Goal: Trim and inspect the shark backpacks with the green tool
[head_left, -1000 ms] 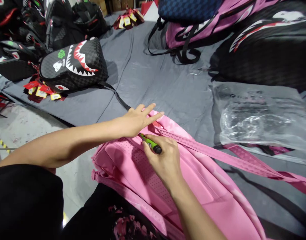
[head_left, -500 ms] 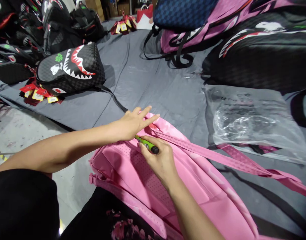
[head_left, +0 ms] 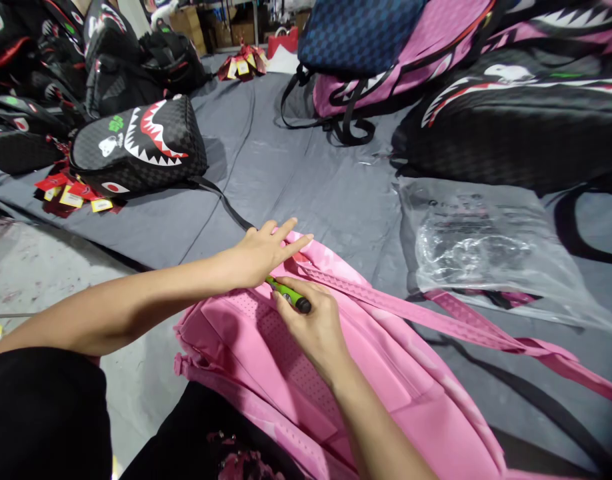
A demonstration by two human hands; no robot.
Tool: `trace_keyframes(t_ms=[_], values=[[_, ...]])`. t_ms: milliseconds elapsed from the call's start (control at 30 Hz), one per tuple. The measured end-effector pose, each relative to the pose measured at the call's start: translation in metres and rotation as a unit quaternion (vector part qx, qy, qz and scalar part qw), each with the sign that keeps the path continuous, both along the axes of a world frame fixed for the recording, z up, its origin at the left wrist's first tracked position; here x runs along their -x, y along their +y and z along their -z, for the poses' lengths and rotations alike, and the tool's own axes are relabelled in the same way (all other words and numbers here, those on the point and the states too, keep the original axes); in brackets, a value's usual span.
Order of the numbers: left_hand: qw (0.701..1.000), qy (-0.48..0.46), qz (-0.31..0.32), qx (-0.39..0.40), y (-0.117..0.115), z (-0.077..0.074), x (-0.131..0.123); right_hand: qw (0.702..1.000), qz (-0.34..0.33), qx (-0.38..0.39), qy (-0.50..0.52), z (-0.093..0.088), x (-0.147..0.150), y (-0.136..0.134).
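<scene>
A pink backpack (head_left: 371, 373) lies back-panel up across my lap and the table edge. My right hand (head_left: 319, 323) is closed around a green pen-shaped tool (head_left: 289, 295) with a black end. The tool's far tip is hidden near my left palm, so I cannot tell what it touches. My left hand (head_left: 263, 257) rests palm down on the top end of the backpack, fingers spread. By its fingertips a small red patch (head_left: 300, 257) shows at the base of the pink shoulder strap (head_left: 386, 303), which trails off to the right.
On the grey-covered table (head_left: 281, 173), a black shark-mouth bag (head_left: 141, 143) sits left beside red tags (head_left: 76, 193). A clear plastic bag (head_left: 486, 233) lies at right, before a large black bag (head_left: 506, 140). Behind are a blue checked bag (head_left: 361, 33) and several black bags (head_left: 116, 80).
The view has shifted slightly, so the table things sit a little lower and further left. Both hands keep nearly the same place on the backpack, the green tool still in my right.
</scene>
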State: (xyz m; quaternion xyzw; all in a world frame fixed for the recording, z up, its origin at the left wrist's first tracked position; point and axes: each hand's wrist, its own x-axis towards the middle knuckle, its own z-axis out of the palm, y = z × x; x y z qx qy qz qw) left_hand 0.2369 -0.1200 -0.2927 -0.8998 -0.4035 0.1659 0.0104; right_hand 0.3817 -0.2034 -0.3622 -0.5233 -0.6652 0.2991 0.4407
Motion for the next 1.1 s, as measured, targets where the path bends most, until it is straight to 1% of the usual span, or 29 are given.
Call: trace_keyframes(t_ms=[100, 133, 233, 267, 300, 333, 367, 400, 433, 467, 500, 533, 567, 600, 667, 700, 767, 833, 967, 1100], values=[[1.000, -0.010, 0.020, -0.014, -0.003, -0.002, 0.002, 1.000, 0.020, -0.004, -0.010, -0.001, 0.007, -0.002], [1.000, -0.010, 0.024, -0.018, -0.004, -0.002, 0.003, 1.000, 0.009, 0.005, -0.004, -0.003, 0.009, -0.003], [0.999, 0.001, 0.020, -0.025, -0.002, 0.001, 0.006, 0.993, -0.052, 0.062, 0.083, -0.017, 0.008, -0.002], [0.999, 0.004, 0.020, -0.030, 0.000, 0.002, 0.007, 0.990, -0.051, 0.065, 0.116, -0.024, 0.001, -0.002], [0.999, 0.004, 0.021, -0.035, 0.002, 0.004, 0.008, 0.988, -0.029, 0.046, 0.142, -0.032, -0.010, -0.002], [0.999, 0.000, 0.024, -0.042, 0.003, 0.006, 0.009, 0.988, 0.010, 0.008, 0.151, -0.040, -0.025, -0.003], [0.998, -0.009, 0.028, -0.049, 0.004, 0.008, 0.010, 0.988, 0.060, -0.043, 0.139, -0.048, -0.045, -0.006], [0.998, -0.019, 0.032, -0.054, 0.004, 0.010, 0.010, 0.983, 0.115, -0.094, 0.107, -0.054, -0.069, -0.008], [0.997, -0.027, 0.033, -0.057, 0.003, 0.011, 0.011, 0.974, 0.177, -0.134, 0.050, -0.057, -0.097, -0.010], [0.997, -0.030, 0.031, -0.058, 0.003, 0.012, 0.011, 0.957, 0.245, -0.150, -0.046, -0.058, -0.128, -0.012], [0.998, -0.027, 0.025, -0.057, 0.003, 0.014, 0.011, 0.927, 0.311, -0.136, -0.156, -0.054, -0.159, -0.011], [0.998, -0.020, 0.017, -0.054, 0.003, 0.015, 0.011, 0.892, 0.353, -0.080, -0.271, -0.048, -0.189, -0.010], [0.999, -0.011, 0.008, -0.052, 0.003, 0.016, 0.011, 0.849, 0.369, 0.012, -0.378, -0.040, -0.217, -0.007], [0.999, -0.004, 0.002, -0.050, 0.003, 0.017, 0.010, 0.807, 0.350, 0.109, -0.464, -0.030, -0.241, -0.003], [0.999, 0.002, -0.003, -0.050, 0.003, 0.018, 0.008, 0.787, 0.320, 0.176, -0.498, -0.008, -0.274, 0.006], [0.999, 0.002, -0.004, -0.053, 0.003, 0.018, 0.008, 0.785, 0.302, 0.196, -0.504, 0.002, -0.284, 0.011], [0.998, 0.000, -0.004, -0.056, 0.003, 0.018, 0.007, 0.787, 0.277, 0.216, -0.507, 0.018, -0.293, 0.024], [0.999, 0.001, -0.008, -0.052, 0.002, 0.017, 0.006, 0.783, 0.261, 0.230, -0.515, 0.028, -0.293, 0.036], [0.999, 0.006, -0.023, -0.038, -0.001, 0.014, 0.004, 0.772, 0.242, 0.250, -0.533, 0.036, -0.291, 0.050], [0.999, -0.006, -0.015, -0.048, -0.003, 0.017, 0.003, 0.763, 0.206, 0.249, -0.560, 0.035, -0.290, 0.047]])
